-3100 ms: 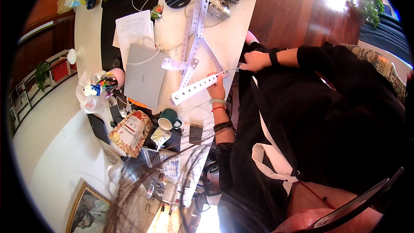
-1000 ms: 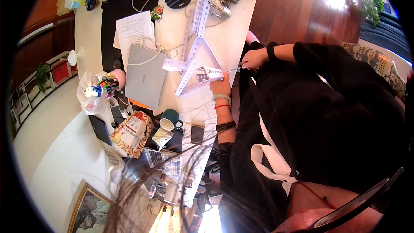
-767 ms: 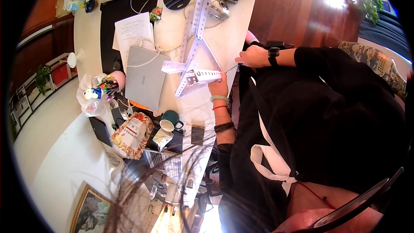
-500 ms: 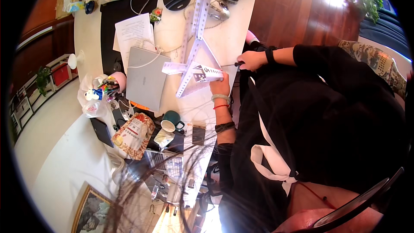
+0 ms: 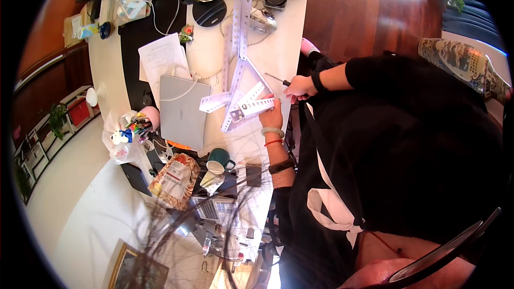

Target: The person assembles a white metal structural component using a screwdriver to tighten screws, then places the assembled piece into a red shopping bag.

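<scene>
A frame of white perforated metal angle strips (image 5: 243,27) stands on the table, with crossing pieces at its near end. My left hand (image 5: 271,112), with bangles on its wrist, is closed around the end of a short perforated strip (image 5: 257,108) that joins the frame. Just above it in the picture, my right hand (image 5: 302,88) grips a screwdriver (image 5: 286,82) by its black handle. The thin shaft points toward the frame's slanting strip, and its tip is apart from the metal. The right fingertips are partly hidden behind the hand.
On the table (image 5: 206,37) lie a grey laptop (image 5: 183,112), papers (image 5: 160,56), a dark green mug (image 5: 218,159), a phone (image 5: 253,175) and a patterned bag (image 5: 176,179). A pink pen holder (image 5: 150,116) stands beyond the laptop. A silver device (image 5: 262,20) lies near the frame's upper end.
The screwdriver's tip has come away from the short strip, and its shaft now angles upward in the picture. The perforated strips by my left hand are turned differently. The whole view has shifted slightly.
</scene>
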`<state>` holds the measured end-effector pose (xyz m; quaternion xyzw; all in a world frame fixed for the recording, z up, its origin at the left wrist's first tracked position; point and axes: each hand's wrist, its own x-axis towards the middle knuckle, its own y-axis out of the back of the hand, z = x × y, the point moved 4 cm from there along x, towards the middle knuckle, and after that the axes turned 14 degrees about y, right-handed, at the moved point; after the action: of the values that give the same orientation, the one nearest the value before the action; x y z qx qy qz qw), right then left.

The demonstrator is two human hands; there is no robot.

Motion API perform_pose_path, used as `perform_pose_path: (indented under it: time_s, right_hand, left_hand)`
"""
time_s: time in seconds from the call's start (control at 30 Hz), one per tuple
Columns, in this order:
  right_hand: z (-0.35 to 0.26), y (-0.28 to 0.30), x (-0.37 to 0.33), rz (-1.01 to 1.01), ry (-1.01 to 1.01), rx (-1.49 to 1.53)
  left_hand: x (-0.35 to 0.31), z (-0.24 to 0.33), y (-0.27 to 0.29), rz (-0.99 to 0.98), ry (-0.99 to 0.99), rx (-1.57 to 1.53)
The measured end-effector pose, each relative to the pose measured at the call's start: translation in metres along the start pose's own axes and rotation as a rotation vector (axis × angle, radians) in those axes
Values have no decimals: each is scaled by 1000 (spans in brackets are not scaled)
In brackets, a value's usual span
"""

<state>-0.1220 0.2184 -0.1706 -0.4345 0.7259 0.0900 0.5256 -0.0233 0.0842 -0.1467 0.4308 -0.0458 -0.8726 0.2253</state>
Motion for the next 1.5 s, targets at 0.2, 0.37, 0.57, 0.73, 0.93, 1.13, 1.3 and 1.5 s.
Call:
perform_pose_path:
  time_s: [0.2, 0.37, 0.57, 0.73, 0.93, 1.13, 1.3, 1.5]
  right_hand:
    - [-5, -20, 4, 148, 139, -92]
    - [-3, -24, 4, 212, 134, -78]
    - [12, -23, 14, 270, 131, -143]
    - [0, -19, 8, 346, 232, -297]
    - [-18, 3, 12, 491, 568, -757]
    - [-27, 21, 0, 496, 625, -729]
    - [-38, 21, -4, 453, 705, -860]
    - [-48, 38, 4, 458, 735, -852]
  left_hand:
    - [1, 2, 4, -40, -81, 32]
    - [-9, 10, 11, -52, -49, -22]
    - [-10, 10, 8, -60, -61, -52]
    - [-7, 4, 9, -34, -108, -77]
    - [2, -5, 11, -53, -101, -91]
    - [-1, -9, 8, -41, -118, -192]
    - [-12, -13, 6, 62, -155, -336]
    - [-32, -10, -1, 192, -377, -90]
